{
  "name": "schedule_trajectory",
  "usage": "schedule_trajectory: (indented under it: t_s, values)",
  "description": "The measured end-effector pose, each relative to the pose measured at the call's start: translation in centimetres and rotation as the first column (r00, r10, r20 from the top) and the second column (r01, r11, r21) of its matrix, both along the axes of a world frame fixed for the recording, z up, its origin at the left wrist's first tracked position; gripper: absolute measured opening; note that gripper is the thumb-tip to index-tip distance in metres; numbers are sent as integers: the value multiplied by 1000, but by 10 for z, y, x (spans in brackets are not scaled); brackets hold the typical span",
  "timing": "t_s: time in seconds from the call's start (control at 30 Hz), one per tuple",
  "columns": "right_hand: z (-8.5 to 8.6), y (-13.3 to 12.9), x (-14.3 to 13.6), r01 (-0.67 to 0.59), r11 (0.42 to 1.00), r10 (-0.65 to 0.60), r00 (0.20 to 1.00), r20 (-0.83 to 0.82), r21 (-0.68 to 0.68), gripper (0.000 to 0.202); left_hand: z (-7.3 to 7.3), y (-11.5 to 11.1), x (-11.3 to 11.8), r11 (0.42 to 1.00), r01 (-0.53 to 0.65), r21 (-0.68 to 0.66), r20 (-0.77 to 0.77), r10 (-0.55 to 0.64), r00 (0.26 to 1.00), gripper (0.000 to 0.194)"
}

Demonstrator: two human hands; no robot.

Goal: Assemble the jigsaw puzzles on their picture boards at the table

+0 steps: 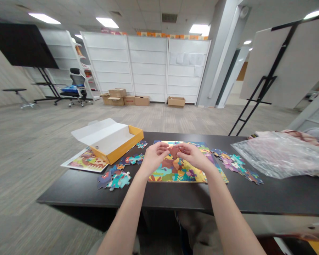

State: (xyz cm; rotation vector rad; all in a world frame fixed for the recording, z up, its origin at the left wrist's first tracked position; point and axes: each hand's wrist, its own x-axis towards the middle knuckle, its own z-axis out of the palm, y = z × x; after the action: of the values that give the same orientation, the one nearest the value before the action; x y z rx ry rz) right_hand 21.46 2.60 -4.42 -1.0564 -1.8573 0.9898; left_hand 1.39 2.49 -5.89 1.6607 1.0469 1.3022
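Over the middle of a colourful jigsaw puzzle (187,173), my left hand (157,156) and my right hand (192,156) face each other with curled fingers. Between their fingertips is a reddish-brown puzzle piece (173,151), pinched from both sides. The puzzle lies flat on the table, and my hands hide part of its picture. Left of it are loose puzzle pieces (119,180) in teal and purple, some overlapping. More loose pieces (236,163) spread along its right side.
A yellow box (117,147) with its white lid flap raised stands at the left on the black table (172,196), beside a printed picture sheet (86,161). Crumpled clear plastic (279,154) covers the table's right part. Beyond are a whiteboard stand (263,88) and cardboard boxes (117,97).
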Motion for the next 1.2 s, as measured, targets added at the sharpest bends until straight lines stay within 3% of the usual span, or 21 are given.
schedule_trajectory:
  t_s: [0.1, 0.2, 0.33, 0.43, 0.67, 0.93, 1.07, 1.2]
  values:
    - [6, -6, 13, 8, 1000, -8, 1000, -4, 16, 20, -1, -6, 9, 999, 19, 26, -16, -19, 1000, 16]
    - [11, -10, 26, 117, 993, -119, 991, 60, 28, 22, -4, -7, 11, 996, -29, 88, -158, 43, 986, 17]
    - [12, -14, 39, 270, 962, -274, 944, 181, 48, 24, -5, -7, -1, 979, -64, 195, -479, 152, 864, 22]
    - [11, -14, 41, 310, 949, -314, 919, 237, 56, 18, -4, -9, -12, 974, -69, 214, -598, 186, 780, 22]
    - [0, -7, 43, 341, 937, -345, 865, 364, 78, 2, -11, -14, -21, 976, -35, 216, -640, 168, 750, 19]
    - [-9, -3, 45, 351, 925, -304, 913, 272, -145, 12, -8, -21, -10, 978, 81, 194, -654, 67, 754, 12]
    - [-9, -7, 43, 294, 911, -228, 943, 241, -289, 21, -6, -23, -6, 979, 109, 174, -655, 32, 755, 14]
    - [-6, -9, 43, 256, 906, -179, 954, 242, -338, 25, -8, -24, -5, 975, 130, 178, -675, 25, 738, 16]
